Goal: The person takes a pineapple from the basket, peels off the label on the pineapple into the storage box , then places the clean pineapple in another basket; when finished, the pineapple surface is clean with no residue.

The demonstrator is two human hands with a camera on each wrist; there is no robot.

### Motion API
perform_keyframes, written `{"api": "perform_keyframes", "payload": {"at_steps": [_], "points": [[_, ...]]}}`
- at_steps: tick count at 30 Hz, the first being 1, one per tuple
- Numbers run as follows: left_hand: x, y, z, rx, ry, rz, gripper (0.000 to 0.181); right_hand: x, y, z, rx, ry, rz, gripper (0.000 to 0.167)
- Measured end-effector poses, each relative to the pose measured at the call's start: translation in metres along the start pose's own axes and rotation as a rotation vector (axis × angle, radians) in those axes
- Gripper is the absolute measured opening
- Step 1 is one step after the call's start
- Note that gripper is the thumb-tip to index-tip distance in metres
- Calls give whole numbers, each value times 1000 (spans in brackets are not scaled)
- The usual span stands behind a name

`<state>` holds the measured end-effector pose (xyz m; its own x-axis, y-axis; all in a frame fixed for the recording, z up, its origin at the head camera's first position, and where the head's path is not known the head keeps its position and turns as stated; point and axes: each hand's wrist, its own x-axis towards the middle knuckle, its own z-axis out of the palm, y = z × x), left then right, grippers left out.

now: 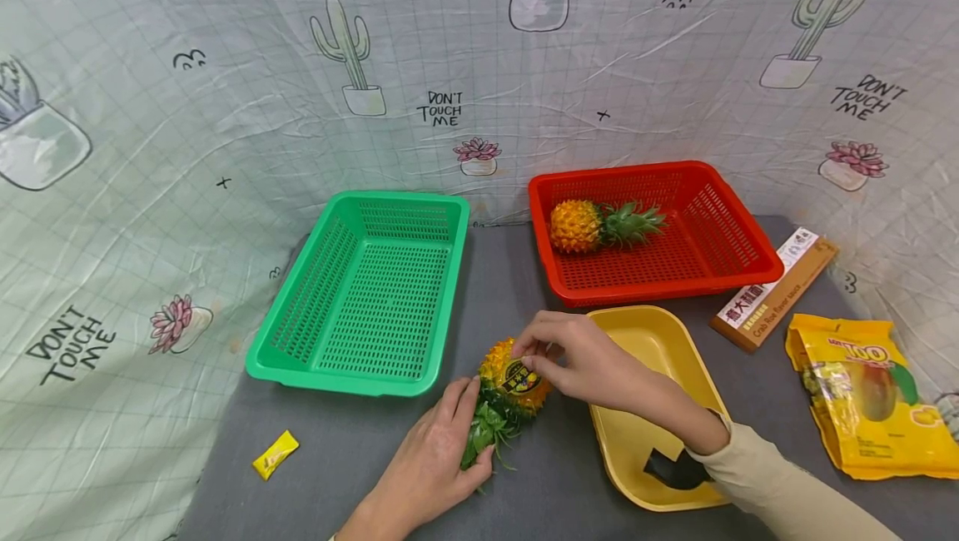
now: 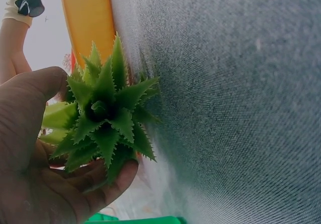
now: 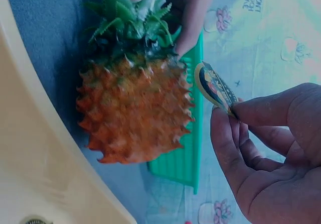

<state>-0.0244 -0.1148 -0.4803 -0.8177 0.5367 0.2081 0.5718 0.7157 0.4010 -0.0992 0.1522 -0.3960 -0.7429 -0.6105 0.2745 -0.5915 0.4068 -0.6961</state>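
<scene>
A small orange-yellow pineapple with a green leafy crown is low over the grey table, between the two hands. My left hand holds it by the crown, thumb on one side and fingers on the other. With thumb and index finger my right hand pinches the edge of a round black-and-gold sticker. In the right wrist view a gap shows between the sticker and the pineapple's skin. A second pineapple lies on its side in the red basket.
A green basket stands at the left, with a small yellow packet in front of it. Under my right forearm is a yellow tray. Farther right lie a brown-and-white box and a yellow mango snack bag.
</scene>
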Motion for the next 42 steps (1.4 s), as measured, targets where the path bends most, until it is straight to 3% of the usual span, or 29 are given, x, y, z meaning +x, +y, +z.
{"api": "perform_keyframes", "payload": {"at_steps": [16, 25, 36, 42], "points": [[-2, 2, 0, 3, -21, -23, 79, -24, 19, -38, -44, 55, 123, 20], [-2, 2, -1, -1, -18, -22, 78, -38, 27, -57, -90, 27, 216, 18], [-2, 1, 0, 6, -14, -17, 79, -53, 44, -71, -83, -119, 220, 13], [-1, 1, 0, 8, -16, -17, 79, -61, 55, -66, -50, -200, 238, 18]]}}
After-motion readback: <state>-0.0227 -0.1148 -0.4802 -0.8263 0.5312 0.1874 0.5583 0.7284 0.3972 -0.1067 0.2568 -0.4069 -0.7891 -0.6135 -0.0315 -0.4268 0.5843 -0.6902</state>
